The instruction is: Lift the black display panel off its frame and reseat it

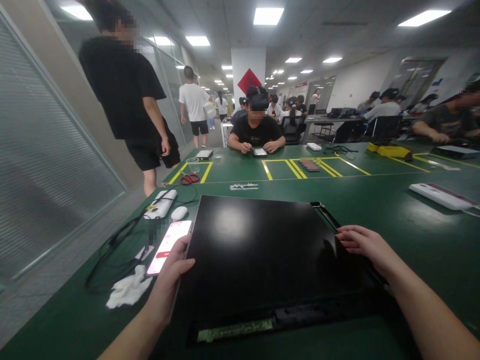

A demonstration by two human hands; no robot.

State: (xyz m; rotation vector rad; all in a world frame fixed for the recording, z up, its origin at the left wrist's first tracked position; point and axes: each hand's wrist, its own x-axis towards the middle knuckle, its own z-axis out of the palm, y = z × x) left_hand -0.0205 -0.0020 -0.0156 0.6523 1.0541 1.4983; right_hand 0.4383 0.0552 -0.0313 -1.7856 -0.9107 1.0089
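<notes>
A large black display panel (258, 245) lies before me, its glossy face up and reflecting a ceiling light. Along its near edge runs a green circuit strip (236, 330). Part of a dark frame (325, 216) shows past the panel's right side. My left hand (174, 270) grips the left edge, thumb on top and the other fingers partly hidden. At the right edge, by the frame, my right hand (362, 245) has its fingers bent together against the panel; their tips are partly hidden.
Left of the panel are a lit phone (170, 247), a crumpled tissue (129, 287), a white mouse (179, 213), a white power strip (161, 204) and black cables. Red-handled scissors (189, 178) and a clear cup (193, 165) stand farther off. Opposite sits a co-worker (257, 125).
</notes>
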